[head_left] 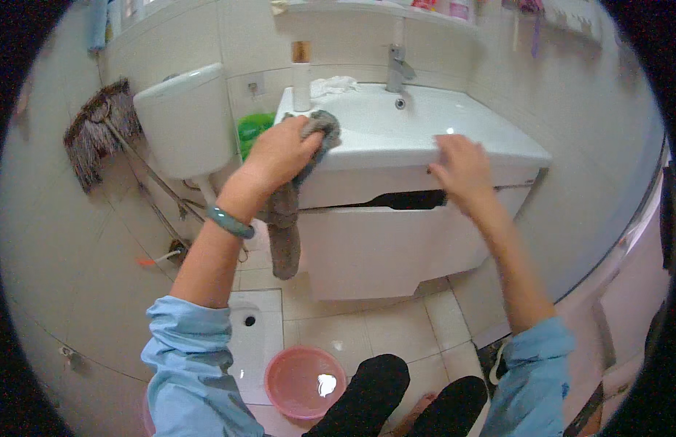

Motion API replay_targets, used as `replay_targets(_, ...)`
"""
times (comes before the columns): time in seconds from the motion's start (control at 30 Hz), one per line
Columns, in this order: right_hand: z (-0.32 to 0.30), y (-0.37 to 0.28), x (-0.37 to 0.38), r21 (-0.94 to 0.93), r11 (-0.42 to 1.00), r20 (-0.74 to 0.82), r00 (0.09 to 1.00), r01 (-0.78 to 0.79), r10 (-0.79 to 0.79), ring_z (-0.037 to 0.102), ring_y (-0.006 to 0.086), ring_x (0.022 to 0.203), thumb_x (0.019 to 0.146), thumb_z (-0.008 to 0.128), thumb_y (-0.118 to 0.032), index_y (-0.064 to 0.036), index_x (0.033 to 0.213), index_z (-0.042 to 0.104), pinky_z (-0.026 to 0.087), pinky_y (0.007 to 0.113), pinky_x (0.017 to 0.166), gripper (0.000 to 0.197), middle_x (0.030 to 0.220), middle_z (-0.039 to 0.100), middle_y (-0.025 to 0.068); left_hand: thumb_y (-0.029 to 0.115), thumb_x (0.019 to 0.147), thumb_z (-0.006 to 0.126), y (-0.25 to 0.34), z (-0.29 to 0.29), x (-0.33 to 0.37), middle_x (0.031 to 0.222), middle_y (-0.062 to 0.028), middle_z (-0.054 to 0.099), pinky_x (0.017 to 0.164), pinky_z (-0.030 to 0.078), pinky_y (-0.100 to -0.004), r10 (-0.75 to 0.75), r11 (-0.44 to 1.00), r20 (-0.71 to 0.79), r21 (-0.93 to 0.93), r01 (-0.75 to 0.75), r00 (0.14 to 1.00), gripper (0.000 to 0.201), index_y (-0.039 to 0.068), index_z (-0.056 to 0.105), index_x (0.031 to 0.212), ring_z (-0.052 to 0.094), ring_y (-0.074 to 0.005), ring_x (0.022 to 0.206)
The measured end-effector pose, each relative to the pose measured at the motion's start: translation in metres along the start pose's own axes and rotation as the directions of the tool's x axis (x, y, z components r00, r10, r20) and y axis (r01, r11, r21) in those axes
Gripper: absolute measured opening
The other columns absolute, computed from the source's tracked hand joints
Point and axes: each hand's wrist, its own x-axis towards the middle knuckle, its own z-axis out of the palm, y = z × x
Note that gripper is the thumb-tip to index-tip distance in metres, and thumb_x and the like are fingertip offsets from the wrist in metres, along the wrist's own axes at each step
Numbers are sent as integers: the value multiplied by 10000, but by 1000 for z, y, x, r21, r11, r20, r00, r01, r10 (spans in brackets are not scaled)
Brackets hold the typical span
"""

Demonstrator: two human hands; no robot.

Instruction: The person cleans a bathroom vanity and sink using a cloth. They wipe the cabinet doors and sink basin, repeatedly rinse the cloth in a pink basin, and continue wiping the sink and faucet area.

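My left hand (281, 151) grips a grey cloth (287, 218) and presses its bunched end on the left rim of a white washbasin (396, 135); the rest of the cloth hangs down over the cabinet front. A green bangle sits on that wrist. My right hand (463, 169) lies flat with fingers spread on the basin's front edge, holding nothing. Both sleeves are light blue and rolled up.
A chrome tap (398, 67) and a white bottle (301, 76) with a brown cap stand at the back of the basin. A white cistern (183, 120) and a mop (97, 131) are at the left. A pink bowl (305, 380) sits on the tiled floor by my feet.
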Motion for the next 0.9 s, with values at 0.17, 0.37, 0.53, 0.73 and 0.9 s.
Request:
replay_targets(0.17, 4, 121, -30, 93, 972, -52, 974, -215, 220, 491, 276, 1147, 853, 548, -439, -122, 1140, 598, 279, 495, 1028, 430, 1177, 573, 107, 412, 886, 531, 34, 0, 19, 1045, -157, 619, 867, 447, -323, -24, 988, 280, -141, 66, 960, 469, 26, 553, 1152, 580, -259, 951)
replay_targets(0.37, 33, 120, -34, 182, 980, -313, 940, -82, 136, 513, 276, 1103, 859, 522, -476, -76, 1062, 625, 292, 492, 1017, 461, 1116, 603, 100, 332, 931, 497, 66, -1, 39, 1295, -76, 502, 1029, 316, -280, -128, 984, 480, -50, 173, 868, 514, 28, 433, 1341, 437, -177, 1186)
replay_targets(0.53, 26, 137, -44, 173, 985, -315, 946, -28, 82, 497, 285, 1108, 823, 597, -309, -67, 1094, 583, 272, 480, 1034, 363, 1111, 578, 116, 250, 938, 482, 48, 12, 25, 1289, -79, 506, 1053, 289, -293, -354, 927, 204, -51, 372, 913, 495, -28, 411, 1342, 437, -181, 1196)
replay_targets(0.73, 6, 154, -41, 269, 962, -49, 997, -52, 68, 468, 309, 1154, 687, 710, -209, -92, 1167, 553, 265, 518, 1027, 519, 1200, 531, 102, 316, 882, 570, 32, 2, 15, 1264, -94, 520, 1018, 331, -303, -326, 909, 203, -202, 365, 923, 570, -35, 441, 1313, 472, -174, 1155)
replay_targets(0.9, -16, 155, -30, 340, 933, 252, 967, -119, 32, 401, 314, 1235, 689, 718, -218, -93, 1237, 513, 237, 542, 1040, 598, 1283, 474, 111, 120, 729, 555, 64, 26, 23, 1151, -93, 555, 985, 350, -305, -426, 819, 292, -277, 502, 856, 515, -6, 509, 1226, 497, -190, 1095)
